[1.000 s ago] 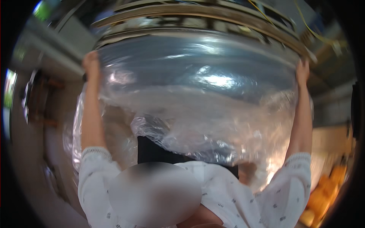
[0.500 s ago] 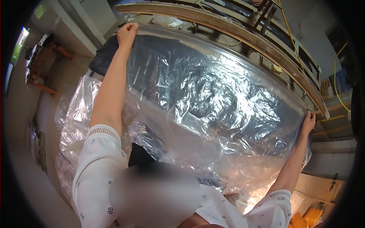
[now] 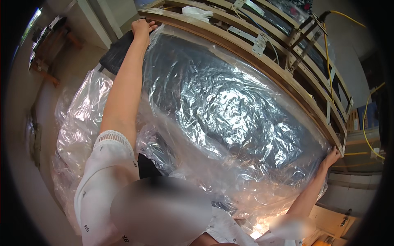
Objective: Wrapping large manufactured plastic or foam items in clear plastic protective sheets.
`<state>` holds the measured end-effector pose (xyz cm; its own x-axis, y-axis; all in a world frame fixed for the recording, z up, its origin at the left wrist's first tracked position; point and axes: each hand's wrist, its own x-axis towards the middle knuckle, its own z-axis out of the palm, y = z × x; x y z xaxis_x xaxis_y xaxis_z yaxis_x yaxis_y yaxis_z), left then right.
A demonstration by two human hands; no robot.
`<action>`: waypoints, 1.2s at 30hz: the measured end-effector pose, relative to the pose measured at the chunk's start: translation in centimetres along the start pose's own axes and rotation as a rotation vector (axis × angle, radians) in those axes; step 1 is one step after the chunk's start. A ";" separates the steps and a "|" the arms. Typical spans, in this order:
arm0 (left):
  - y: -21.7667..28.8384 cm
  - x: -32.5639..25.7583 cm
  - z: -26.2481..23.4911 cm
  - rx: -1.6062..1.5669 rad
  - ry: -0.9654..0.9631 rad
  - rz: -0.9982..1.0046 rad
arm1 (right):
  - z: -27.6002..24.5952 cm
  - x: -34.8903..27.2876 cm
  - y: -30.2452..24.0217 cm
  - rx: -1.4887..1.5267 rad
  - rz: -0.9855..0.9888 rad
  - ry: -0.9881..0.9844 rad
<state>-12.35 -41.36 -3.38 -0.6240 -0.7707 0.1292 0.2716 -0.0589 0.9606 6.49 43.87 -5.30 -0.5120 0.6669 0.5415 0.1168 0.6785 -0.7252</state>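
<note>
A wide sheet of clear plastic film (image 3: 234,108), wrinkled and shiny, stretches between my two hands over a dark surface. At its far left corner, my left hand (image 3: 141,29) is closed on the film, with its fingers close to the left end of a long wooden bar (image 3: 246,53). My right hand (image 3: 331,157) is closed at the film's right corner, just below the bar's right end. Its fingertips are partly hidden. The film's far edge runs along and under the bar. Loose folds of film hang toward my body.
Behind the bar is a wooden slatted frame with metal hinges (image 3: 259,44) and yellow cables (image 3: 327,69). More clear film (image 3: 84,119) is heaped at the left. A dark roll-like bundle (image 3: 117,55) lies by my left hand. An orange-legged bench (image 3: 45,57) stands farther left.
The wooden bar and slatted frame now sit lower and closer over the film's far edge. My left hand has moved slightly up and right; my right hand is lower. Both still hold the film.
</note>
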 end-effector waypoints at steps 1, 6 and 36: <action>-0.1 0.3 -0.2 -0.120 0.009 -0.035 | -0.1 0.0 -0.4 0.152 0.093 0.011; -1.2 3.3 -2.4 0.422 0.129 0.250 | 0.0 0.1 -2.0 0.044 0.088 -0.012; 12.4 7.1 -28.2 0.159 -0.305 -0.269 | -7.3 -16.5 -19.8 0.425 0.283 -0.915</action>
<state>7.17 -65.46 2.48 -0.8513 -0.5174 -0.0868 -0.0314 -0.1149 0.9929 18.84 21.71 3.28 -0.9818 0.1766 -0.0706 0.1144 0.2518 -0.9610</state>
